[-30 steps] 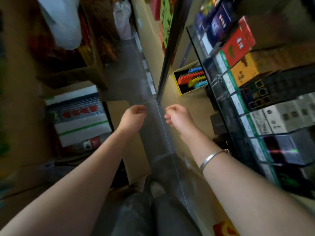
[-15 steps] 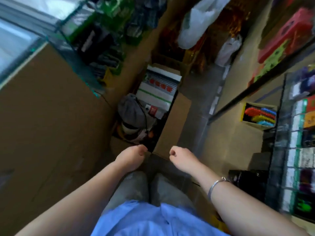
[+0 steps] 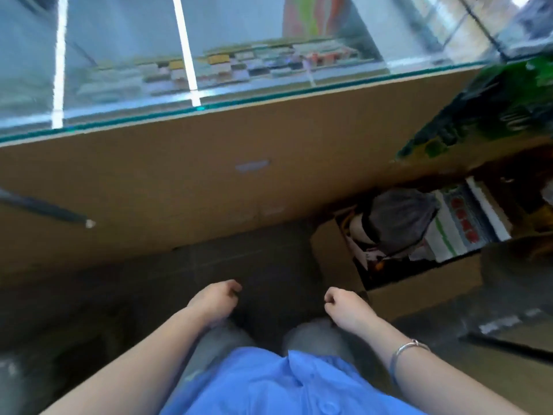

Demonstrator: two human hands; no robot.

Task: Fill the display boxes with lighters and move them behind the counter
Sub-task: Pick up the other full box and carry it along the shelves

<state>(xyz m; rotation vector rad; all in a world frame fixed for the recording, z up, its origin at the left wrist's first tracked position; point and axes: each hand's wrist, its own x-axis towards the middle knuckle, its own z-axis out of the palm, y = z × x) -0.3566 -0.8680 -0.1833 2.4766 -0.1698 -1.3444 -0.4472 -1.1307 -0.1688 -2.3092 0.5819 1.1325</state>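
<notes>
— At six o'clock, your left hand and right hand are loosely curled, holding nothing.
— And the lighters?
— None visible; just the counter at twelve. I'd say filling remains.

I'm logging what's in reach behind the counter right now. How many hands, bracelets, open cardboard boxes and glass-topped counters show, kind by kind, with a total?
Hands: 2, left hand and right hand, both holding nothing
Bracelet: 1
Open cardboard box: 1
Glass-topped counter: 1
Total: 5
</notes>
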